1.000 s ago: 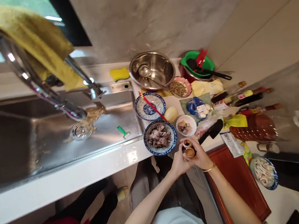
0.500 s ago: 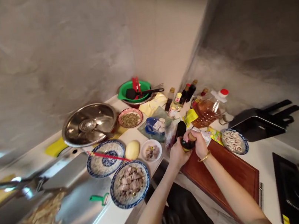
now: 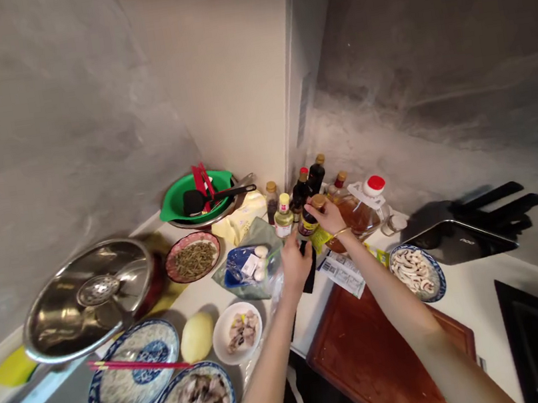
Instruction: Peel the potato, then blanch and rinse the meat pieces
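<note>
Near the back corner, my right hand (image 3: pixel 328 217) grips a dark sauce bottle (image 3: pixel 308 224) near its brown cap, beside the other bottles. My left hand (image 3: pixel 297 262) is just in front and to the left, thumb and fingers apart, with no object visible between them. A black object (image 3: pixel 311 272) lies partly hidden beside that hand; I cannot make out its kind. Left of it is a blue tray (image 3: pixel 238 266) in clear film, with pale round pieces. A yellow-capped bottle (image 3: pixel 282 218) stands just behind my left hand.
A brown cutting board (image 3: pixel 366 348) lies in front. Left are a bowl of meat pieces (image 3: pixel 242 332), plates, a peeled potato (image 3: pixel 197 337) and a steel basin (image 3: pixel 57 307). Right are an oil jug (image 3: pixel 352 216), sliced mushrooms (image 3: pixel 413 271), a black knife holder (image 3: pixel 466 236) and a stove (image 3: pixel 532 337).
The sauce bottle has moved from above the board's edge back towards the other bottles. My left hand has come off it. The view has shifted, bringing the corner nearer.
</note>
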Demonstrator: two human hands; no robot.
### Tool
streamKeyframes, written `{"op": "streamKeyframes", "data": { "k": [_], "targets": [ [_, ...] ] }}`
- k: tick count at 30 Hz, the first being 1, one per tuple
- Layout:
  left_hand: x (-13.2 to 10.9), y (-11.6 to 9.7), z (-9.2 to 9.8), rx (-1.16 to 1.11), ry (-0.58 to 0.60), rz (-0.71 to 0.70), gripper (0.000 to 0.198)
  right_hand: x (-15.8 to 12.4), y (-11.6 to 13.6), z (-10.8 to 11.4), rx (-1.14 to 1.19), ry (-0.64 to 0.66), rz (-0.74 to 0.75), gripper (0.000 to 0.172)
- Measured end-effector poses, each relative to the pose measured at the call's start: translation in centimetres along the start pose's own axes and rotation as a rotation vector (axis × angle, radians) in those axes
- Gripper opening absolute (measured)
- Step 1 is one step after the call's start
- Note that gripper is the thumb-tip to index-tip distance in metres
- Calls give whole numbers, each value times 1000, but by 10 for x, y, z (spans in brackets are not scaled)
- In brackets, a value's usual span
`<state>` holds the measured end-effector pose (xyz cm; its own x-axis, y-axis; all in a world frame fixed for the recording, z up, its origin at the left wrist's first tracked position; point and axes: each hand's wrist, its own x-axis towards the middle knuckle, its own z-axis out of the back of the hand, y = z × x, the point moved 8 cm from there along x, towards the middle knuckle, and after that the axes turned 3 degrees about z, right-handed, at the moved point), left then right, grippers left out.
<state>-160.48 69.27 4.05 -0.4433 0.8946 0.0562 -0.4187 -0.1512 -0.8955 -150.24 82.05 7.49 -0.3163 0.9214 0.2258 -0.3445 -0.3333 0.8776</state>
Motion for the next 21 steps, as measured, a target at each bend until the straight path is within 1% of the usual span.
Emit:
{"op": "streamKeyframes", "data": {
  "k": [3, 5, 7, 10, 12, 14, 15, 17, 18, 19, 20, 21],
  "targets": [
    [-22, 22, 16, -95, -27, 75, 30, 12, -29, -18, 1, -16, -29, 35],
    [-34, 28, 24, -114, -23, 90, 25, 14, -42, -27, -12, -16, -42, 35],
    [-42, 31, 27, -105, -4, 103, 23, 15, -51, -33, -41, -18, -65, 33],
    [-49, 31, 26, -104, 24, 132, 22, 20, -56, -38, -95, -10, -103, 31],
    [-54, 29, 23, -120, 42, 147, 22, 26, -57, -41, -139, 14, -156, 34],
    [-60, 25, 21, -156, 63, 153, 22, 29, -54, -43, -141, 31, -199, 43],
    [-65, 22, 22, -180, 78, 154, 22, 27, -48, -42, -119, 22, -192, 49],
    [-79, 14, 26, -224, 112, 149, 24, 10, -31, -35, -46, -36, -131, 59],
    [-88, 9, 30, -239, 128, 142, 24, -7, -22, -29, -3, -77, -101, 59],
    [-98, 4, 35, -248, 143, 132, 25, -32, -14, -21, 43, -116, -87, 55],
    [-110, -1, 40, -253, 160, 118, 25, -63, -8, -13, 89, -146, -90, 47],
    [-122, -6, 43, -256, 183, 103, 25, -101, -4, -3, 153, -181, -118, 40]
  ]
}}
